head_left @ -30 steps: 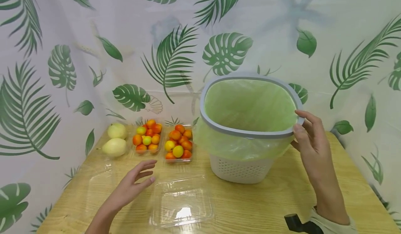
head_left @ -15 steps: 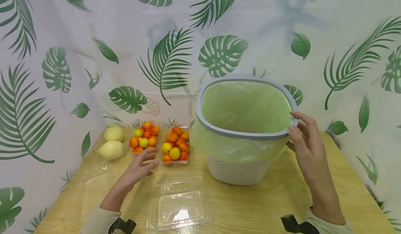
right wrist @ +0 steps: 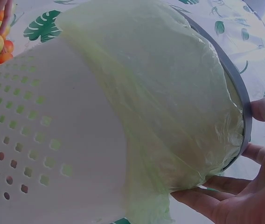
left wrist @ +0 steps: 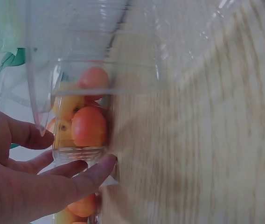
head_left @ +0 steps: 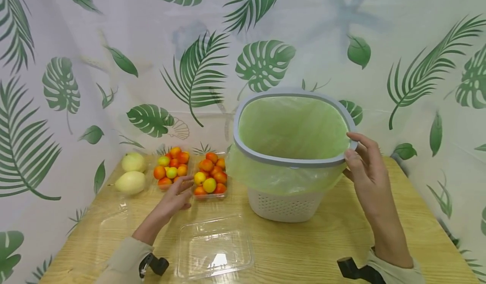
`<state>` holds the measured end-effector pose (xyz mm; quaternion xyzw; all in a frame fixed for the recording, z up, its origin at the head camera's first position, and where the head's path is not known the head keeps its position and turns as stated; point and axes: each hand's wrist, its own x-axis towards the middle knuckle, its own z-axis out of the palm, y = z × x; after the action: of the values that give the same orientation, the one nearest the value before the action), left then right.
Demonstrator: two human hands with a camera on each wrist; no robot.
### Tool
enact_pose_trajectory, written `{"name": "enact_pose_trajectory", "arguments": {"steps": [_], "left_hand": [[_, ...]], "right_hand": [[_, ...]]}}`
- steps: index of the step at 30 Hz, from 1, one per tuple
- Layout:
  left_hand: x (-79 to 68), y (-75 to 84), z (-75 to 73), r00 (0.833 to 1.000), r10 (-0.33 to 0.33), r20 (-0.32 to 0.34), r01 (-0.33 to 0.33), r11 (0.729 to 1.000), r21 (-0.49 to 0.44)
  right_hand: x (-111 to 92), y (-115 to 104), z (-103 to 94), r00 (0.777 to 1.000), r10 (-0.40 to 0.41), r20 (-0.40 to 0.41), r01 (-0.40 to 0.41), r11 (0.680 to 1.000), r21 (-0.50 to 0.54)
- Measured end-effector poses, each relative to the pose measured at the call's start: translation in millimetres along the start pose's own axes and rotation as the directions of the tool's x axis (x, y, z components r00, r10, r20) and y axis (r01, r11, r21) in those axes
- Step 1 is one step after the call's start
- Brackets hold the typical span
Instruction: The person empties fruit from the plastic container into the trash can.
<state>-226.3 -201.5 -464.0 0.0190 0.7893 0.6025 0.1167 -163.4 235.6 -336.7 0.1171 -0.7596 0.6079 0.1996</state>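
A white perforated wastebasket (head_left: 284, 206) with a grey rim ring (head_left: 292, 162) stands right of centre. A pale green bag (head_left: 292, 128) lines it and hangs over its outside. My right hand (head_left: 368, 170) pinches the ring at its right side, thumb in front, as the right wrist view also shows. My left hand (head_left: 174, 199) reaches between two clear plastic boxes of small red, orange and yellow fruits, its fingers extended and holding nothing. The right box (head_left: 210, 196) is beside its fingertips; whether they touch cannot be told. The left box (head_left: 171, 166) is partly behind the hand.
A clear plastic lid or tray (head_left: 214, 248) lies at the front of the wooden table (head_left: 296, 254). Fainter clear plastic (head_left: 114, 225) lies at the left. Two pale yellow-green fruits (head_left: 130, 182) sit at the back left. A leaf-patterned curtain (head_left: 265, 5) hangs behind.
My left hand has moved forward and right, up to the gap between the two fruit boxes. My right hand keeps its hold on the ring. The head view has shifted slightly.
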Motion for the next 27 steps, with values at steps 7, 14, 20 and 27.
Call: {"name": "enact_pose_trajectory", "arguments": {"steps": [7, 14, 20, 27], "left_hand": [[1.5, 6.9, 9.7, 1.0, -0.007, -0.02, 0.006, 0.999, -0.04], [13.8, 1.4, 21.3, 0.997, -0.076, -0.03, 0.069, 0.977, -0.203], [20.6, 1.3, 24.9, 0.997, -0.081, 0.004, 0.079, 0.955, -0.287], [15.7, 10.8, 20.2, 0.997, -0.082, 0.0, 0.076, 0.921, -0.383]], "right_hand": [[0.6, -1.2, 1.4, 1.0, -0.021, 0.003, 0.021, 0.999, 0.031], [-1.2, -0.7, 0.4, 1.0, -0.001, -0.005, 0.001, 1.0, -0.029], [-1.0, 0.8, -0.4, 1.0, 0.001, -0.008, -0.002, 0.999, -0.042], [-0.9, -0.2, 0.7, 1.0, 0.005, -0.004, -0.005, 0.999, -0.04]]}}
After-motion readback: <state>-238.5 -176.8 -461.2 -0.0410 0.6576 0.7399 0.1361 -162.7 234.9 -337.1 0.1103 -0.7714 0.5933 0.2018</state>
